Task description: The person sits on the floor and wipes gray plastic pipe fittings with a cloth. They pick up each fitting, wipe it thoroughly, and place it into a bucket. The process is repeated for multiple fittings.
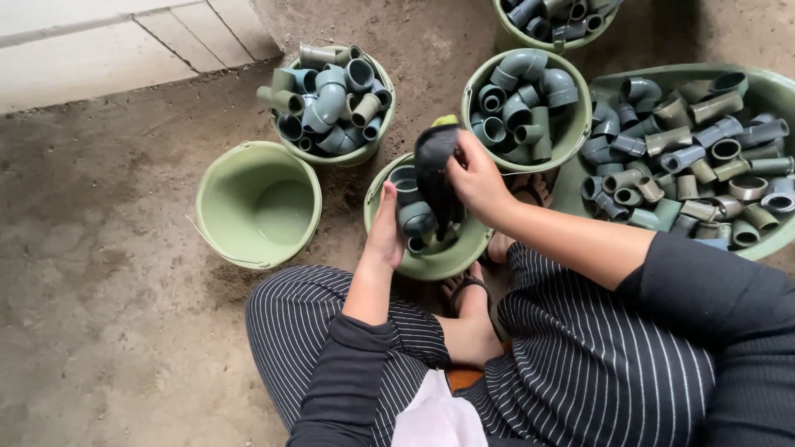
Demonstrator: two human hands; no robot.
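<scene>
While the right hand (476, 178) grips a dark cloth (435, 170) over the near bucket (443, 261) of grey pipe fittings (414, 219), left hand (385, 236) fingers rest loosely on its rim, empty green bucket (258, 203) left, fuller buckets (335, 103) beyond on the dirt floor (108, 290).

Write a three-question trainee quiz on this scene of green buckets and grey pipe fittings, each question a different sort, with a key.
1. True or false: the round green plastic bucket nearest the pale concrete slab is packed with fittings.
2. The right hand grips which thing? A) a sandal B) a dark cloth-like piece C) a bucket handle
3. Fill in: the left hand rests at the rim of the small green bucket that sits in front of the person's ____.

Key: 1 false, it holds none. 2 B. 3 feet.
</scene>
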